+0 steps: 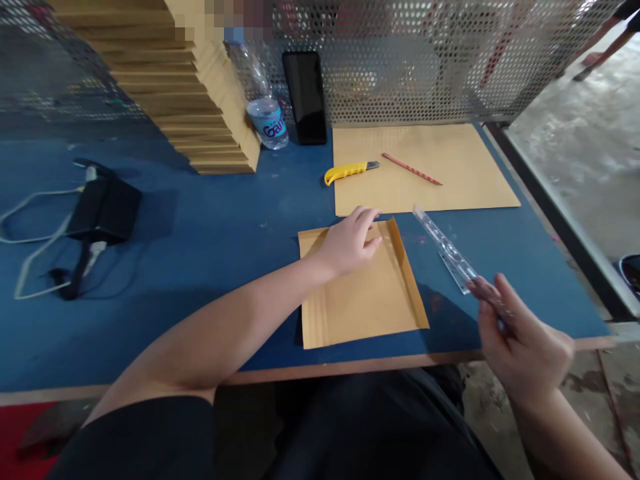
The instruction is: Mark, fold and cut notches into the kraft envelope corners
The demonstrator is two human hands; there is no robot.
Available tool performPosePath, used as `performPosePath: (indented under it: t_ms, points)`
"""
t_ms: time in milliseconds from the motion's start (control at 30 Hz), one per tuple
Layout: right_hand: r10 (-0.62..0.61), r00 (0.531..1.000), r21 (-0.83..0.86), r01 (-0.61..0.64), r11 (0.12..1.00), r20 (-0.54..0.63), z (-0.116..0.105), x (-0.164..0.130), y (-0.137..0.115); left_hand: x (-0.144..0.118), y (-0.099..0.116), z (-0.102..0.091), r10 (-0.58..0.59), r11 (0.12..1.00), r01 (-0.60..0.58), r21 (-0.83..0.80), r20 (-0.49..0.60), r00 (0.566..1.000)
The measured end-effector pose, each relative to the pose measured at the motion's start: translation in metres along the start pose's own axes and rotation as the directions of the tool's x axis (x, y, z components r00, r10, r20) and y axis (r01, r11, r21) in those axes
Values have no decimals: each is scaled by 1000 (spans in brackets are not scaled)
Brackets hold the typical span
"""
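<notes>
A brown paper sheet with folded side flaps (363,300) lies on the blue table (210,240) in front of me. My left hand (350,240) rests on its top edge, fingers curled over the paper. Off the table's front right corner, my right hand (520,340) grips one end of a clear plastic ruler (443,247), which slants up and left over the table beside the folded sheet.
A larger flat brown sheet (425,167) lies behind, with a red pencil (411,168) on it and a yellow utility knife (350,172) at its left edge. A tall stack of brown envelopes (200,100), a water bottle (267,113), a black phone (305,97) and a perforated metal screen (425,60) stand at the back. A black box with cables (103,210) sits left.
</notes>
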State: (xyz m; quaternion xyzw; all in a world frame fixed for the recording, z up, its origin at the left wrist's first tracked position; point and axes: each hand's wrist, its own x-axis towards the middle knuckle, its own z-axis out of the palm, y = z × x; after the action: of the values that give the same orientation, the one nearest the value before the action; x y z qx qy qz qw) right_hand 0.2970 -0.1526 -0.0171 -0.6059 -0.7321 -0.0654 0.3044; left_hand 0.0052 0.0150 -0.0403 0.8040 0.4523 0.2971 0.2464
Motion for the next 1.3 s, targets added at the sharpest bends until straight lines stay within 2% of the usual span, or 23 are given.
performPosePath:
  t_ms: [100,200,300,367,500,767,933,1300]
  points:
    - [-68,997,-45,69,997,24,17,6,-11,-4,8,-3,57,994,-63,87,63,996]
    - [-144,982,40,140,989,124,23,10,-19,-4,9,-4,91,985,-104,138,98,991]
    - [-273,937,169,240,956,216,25,13,-23,-3,7,-4,137,975,-154,159,117,984]
    - [-346,898,230,289,929,270,26,14,-25,-2,6,-3,206,955,-230,189,142,968]
    - [-392,860,233,328,915,328,30,14,-30,-1,7,-1,301,893,-350,281,205,932]
    - [-483,818,120,470,874,314,40,10,-40,-3,16,-3,237,898,-290,330,192,952]
    - [-493,805,119,482,868,331,40,9,-41,-6,22,-4,189,906,-248,343,197,962]
    - [-479,791,100,480,872,380,38,0,-45,-14,32,-3,140,916,-226,332,262,955]
